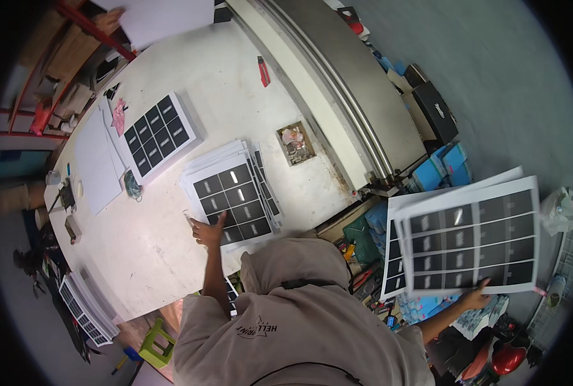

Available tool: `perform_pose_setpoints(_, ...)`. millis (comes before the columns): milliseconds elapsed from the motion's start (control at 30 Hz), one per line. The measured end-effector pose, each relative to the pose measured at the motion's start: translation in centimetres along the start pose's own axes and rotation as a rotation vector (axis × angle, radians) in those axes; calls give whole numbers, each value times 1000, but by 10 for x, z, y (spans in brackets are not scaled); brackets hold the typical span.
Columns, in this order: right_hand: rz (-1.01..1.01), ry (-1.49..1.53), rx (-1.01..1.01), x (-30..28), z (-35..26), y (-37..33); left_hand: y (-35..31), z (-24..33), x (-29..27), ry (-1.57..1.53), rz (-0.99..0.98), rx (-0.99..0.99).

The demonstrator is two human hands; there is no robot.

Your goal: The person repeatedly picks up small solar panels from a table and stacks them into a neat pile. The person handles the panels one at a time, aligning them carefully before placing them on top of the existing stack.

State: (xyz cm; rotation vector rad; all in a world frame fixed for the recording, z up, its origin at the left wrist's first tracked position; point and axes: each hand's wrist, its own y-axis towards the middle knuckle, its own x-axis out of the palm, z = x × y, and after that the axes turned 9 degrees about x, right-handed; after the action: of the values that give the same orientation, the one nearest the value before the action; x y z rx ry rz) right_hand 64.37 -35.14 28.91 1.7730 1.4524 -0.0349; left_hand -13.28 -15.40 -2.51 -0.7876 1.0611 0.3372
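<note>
My left hand (208, 231) lies at the lower left edge of a stack of printed sheets (231, 199) on the white table, its thumb spread over the top one. The sheets carry a grid of black rectangles with small pale marks. Out to the right, my right hand (475, 296) grips a similar printed sheet (473, 238) by its lower edge, thumb on top. A second sheet (392, 270) shows partly behind it; whether I hold that one too is unclear. Another neat stack of black-and-white printed sheets (156, 137) sits farther left on the table.
Along the table's (145, 264) right side runs a long machine with metal rails (338, 83). A red cutter (263, 72) and a small scrap box (296, 143) lie nearby. Blank white sheets (93, 161) lie left. Another person's hand (109, 21) touches a large white sheet (167, 19) at upper left.
</note>
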Motion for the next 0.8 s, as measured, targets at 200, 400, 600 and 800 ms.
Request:
perform_pose_setpoints(200, 177, -18, 28, 182, -107, 44, -18, 49, 39, 171, 67, 195)
perform_pose_setpoints(400, -343, 228, 143, 412, -208, -70, -9, 136, 17, 27, 249, 518)
perform_pose_setpoints(600, -74, 574, 5, 418, -266, -101, -10, 257, 28, -255, 281, 889)
perform_pose_setpoints(800, 58, 542, -62, 300, -246, -8, -14, 316, 59, -1099, -513, 146)
